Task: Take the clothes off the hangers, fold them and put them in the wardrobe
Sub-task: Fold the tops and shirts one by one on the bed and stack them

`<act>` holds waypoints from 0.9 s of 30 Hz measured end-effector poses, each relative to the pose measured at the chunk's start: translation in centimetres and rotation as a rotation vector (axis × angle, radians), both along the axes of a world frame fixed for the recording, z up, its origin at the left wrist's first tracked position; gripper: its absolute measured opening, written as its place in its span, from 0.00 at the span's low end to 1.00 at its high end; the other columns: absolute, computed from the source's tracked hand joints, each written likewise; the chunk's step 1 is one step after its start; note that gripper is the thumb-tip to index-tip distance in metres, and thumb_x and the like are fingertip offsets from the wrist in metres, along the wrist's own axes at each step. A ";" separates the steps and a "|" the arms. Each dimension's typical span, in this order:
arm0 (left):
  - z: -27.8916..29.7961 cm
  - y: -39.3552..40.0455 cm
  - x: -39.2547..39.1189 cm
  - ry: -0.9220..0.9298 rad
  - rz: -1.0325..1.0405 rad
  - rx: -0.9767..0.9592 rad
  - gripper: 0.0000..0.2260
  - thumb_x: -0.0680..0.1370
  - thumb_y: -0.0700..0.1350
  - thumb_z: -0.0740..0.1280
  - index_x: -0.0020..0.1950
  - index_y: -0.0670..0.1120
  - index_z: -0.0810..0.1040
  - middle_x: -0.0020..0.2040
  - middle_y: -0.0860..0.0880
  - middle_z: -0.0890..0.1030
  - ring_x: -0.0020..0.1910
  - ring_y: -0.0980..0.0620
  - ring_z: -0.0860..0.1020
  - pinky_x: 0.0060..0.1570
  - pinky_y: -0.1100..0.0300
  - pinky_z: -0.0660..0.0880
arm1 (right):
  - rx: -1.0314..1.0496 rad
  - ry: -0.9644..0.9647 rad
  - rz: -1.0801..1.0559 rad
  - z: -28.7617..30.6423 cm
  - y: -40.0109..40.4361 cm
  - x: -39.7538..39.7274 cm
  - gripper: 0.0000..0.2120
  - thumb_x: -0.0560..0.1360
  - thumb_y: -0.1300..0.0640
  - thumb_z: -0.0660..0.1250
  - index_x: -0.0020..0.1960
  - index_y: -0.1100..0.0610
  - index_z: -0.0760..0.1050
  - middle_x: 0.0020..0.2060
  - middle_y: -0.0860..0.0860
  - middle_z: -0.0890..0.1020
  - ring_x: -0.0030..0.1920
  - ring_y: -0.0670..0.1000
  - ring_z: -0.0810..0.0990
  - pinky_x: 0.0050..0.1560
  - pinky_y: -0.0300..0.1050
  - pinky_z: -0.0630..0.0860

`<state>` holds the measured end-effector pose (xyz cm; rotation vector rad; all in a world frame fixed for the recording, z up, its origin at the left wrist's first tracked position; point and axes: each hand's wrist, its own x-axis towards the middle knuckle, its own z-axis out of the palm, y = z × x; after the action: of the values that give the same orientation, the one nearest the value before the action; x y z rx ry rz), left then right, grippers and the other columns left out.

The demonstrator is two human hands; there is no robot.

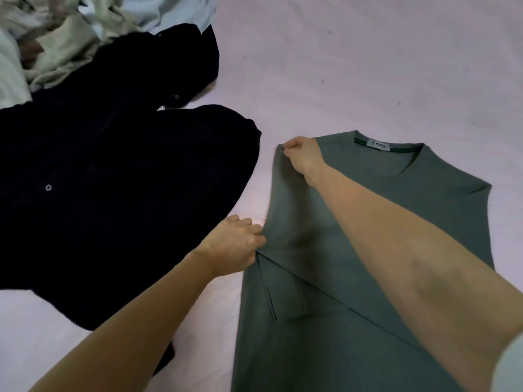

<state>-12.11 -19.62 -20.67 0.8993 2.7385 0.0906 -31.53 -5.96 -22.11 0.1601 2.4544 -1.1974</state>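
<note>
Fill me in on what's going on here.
A person is folding a green T-shirt laid flat on a pale pink sheet. The right hand pinches its left shoulder corner, and the left hand grips the same folded edge lower down; that side is already turned in. A pile of dark clothes lies beside it, with light ones beyond, not yet folded.

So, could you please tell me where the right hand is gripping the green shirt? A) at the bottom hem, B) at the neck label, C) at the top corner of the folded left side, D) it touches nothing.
C: the right hand pinches the upper corner of the green shirt at its folded-in edge, away from the neck label, while the left hand holds the same edge lower down.
</note>
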 end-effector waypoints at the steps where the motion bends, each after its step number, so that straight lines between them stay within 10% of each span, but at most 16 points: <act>1: -0.1 0.1 0.0 -0.030 0.014 0.005 0.05 0.67 0.50 0.69 0.36 0.50 0.78 0.35 0.52 0.75 0.36 0.50 0.77 0.35 0.58 0.71 | 0.047 0.004 0.014 -0.3 0.1 0.1 0.08 0.77 0.61 0.63 0.38 0.56 0.74 0.33 0.48 0.74 0.38 0.50 0.73 0.34 0.39 0.68; 6: 0.2 1.0 -1.1 -0.103 -0.041 0.035 0.09 0.76 0.52 0.63 0.51 0.49 0.77 0.50 0.51 0.75 0.50 0.50 0.73 0.49 0.54 0.71 | 0.293 -0.028 0.106 -1.2 0.2 0.8 0.20 0.76 0.45 0.65 0.32 0.54 0.62 0.32 0.50 0.69 0.33 0.52 0.69 0.33 0.44 0.64; 13: 1.0 0.9 -2.3 -0.330 -0.026 -0.025 0.09 0.73 0.46 0.59 0.50 0.51 0.76 0.47 0.55 0.76 0.49 0.52 0.75 0.54 0.57 0.69 | -0.081 0.009 0.099 -0.3 -0.7 0.2 0.11 0.77 0.64 0.64 0.58 0.60 0.78 0.49 0.54 0.82 0.47 0.48 0.77 0.39 0.28 0.70; 19: 1.2 1.4 -2.6 -0.243 0.119 0.049 0.13 0.77 0.60 0.62 0.54 0.52 0.72 0.51 0.55 0.75 0.52 0.53 0.76 0.47 0.58 0.71 | 0.234 0.178 0.143 -1.5 2.0 3.1 0.07 0.77 0.53 0.65 0.50 0.57 0.75 0.41 0.48 0.77 0.43 0.49 0.75 0.44 0.45 0.73; 27: -0.2 1.8 -2.5 -0.461 0.287 -0.007 0.05 0.77 0.42 0.60 0.44 0.51 0.71 0.47 0.51 0.74 0.51 0.46 0.76 0.48 0.54 0.74 | 0.122 0.171 0.243 -1.4 -0.4 1.8 0.03 0.75 0.59 0.68 0.43 0.57 0.76 0.44 0.52 0.79 0.44 0.50 0.75 0.44 0.40 0.68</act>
<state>-14.63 -17.87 -20.89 0.4094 2.4056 0.3009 -29.76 -6.37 -23.50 -0.2106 2.6038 -0.9933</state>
